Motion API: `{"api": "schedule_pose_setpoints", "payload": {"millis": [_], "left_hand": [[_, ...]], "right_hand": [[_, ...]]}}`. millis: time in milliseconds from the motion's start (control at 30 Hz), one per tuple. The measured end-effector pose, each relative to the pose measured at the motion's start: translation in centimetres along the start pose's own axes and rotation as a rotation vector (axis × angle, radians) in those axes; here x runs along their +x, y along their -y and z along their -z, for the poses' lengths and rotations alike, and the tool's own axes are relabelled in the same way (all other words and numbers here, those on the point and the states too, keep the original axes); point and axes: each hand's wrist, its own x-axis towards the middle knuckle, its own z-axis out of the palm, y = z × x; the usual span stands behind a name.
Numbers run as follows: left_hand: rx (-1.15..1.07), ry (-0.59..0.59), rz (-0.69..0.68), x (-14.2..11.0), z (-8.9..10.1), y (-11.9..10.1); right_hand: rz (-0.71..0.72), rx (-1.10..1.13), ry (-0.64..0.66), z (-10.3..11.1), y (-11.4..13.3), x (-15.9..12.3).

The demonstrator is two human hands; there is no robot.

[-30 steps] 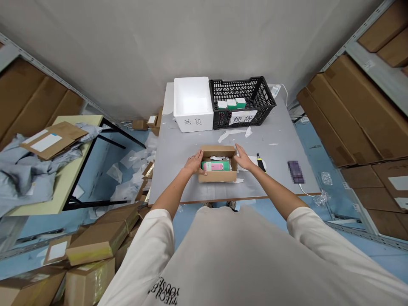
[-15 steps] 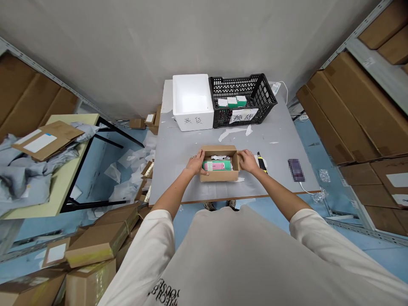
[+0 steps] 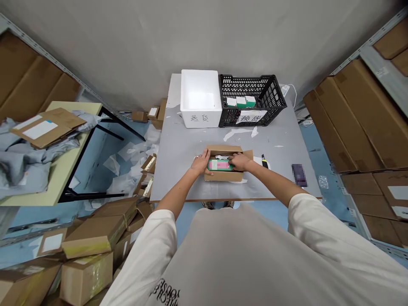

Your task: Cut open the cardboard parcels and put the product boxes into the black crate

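Observation:
An open cardboard box [image 3: 223,176] lies near the table's front edge. Inside it is a green and pink product box [image 3: 219,165], with crumpled white material [image 3: 222,157] behind. My left hand [image 3: 201,163] grips the carton's left end, thumb at the front and fingers at the back. Over the right end reaches my right hand [image 3: 241,162], its fingers bent together at the product box's right end; the fingertips are partly hidden. The carton's right flap [image 3: 248,154] is folded outward under that hand. A yellow and black utility knife [image 3: 264,162] lies to the right.
At the back of the table [image 3: 191,140] stand a white foam box [image 3: 201,119] and a black crate [image 3: 277,104] holding several green and white boxes [image 3: 241,102]. A blurred phone-like object [image 3: 299,174] lies right. Cartons [image 3: 92,238] crowd the floor left; a side table [image 3: 60,187] holds parcels.
My right hand has moved from the carton's right end into it, onto the product box. The right flap now shows folded outward. My left hand keeps its grip. The view has shifted slightly.

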Motion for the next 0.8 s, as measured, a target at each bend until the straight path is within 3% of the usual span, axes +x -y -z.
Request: {"api": "schedule_pose_setpoints", "payload": {"millis": [400, 633, 800], "left_hand": [[-0.016, -0.006, -0.005, 0.4, -0.3, 0.5], [-0.027, -0.031, 0.000, 0.6, -0.9, 0.7], [-0.045, -0.028, -0.001, 0.7, -1.2, 0.9]], "right_hand": [[-0.087, -0.143, -0.012, -1.1, 0.8, 0.9], [-0.179, -0.055, 0.014, -1.5, 1.5, 1.8], [-0.194, 0.118, -0.050, -0.8, 1.5, 0.9]]}}
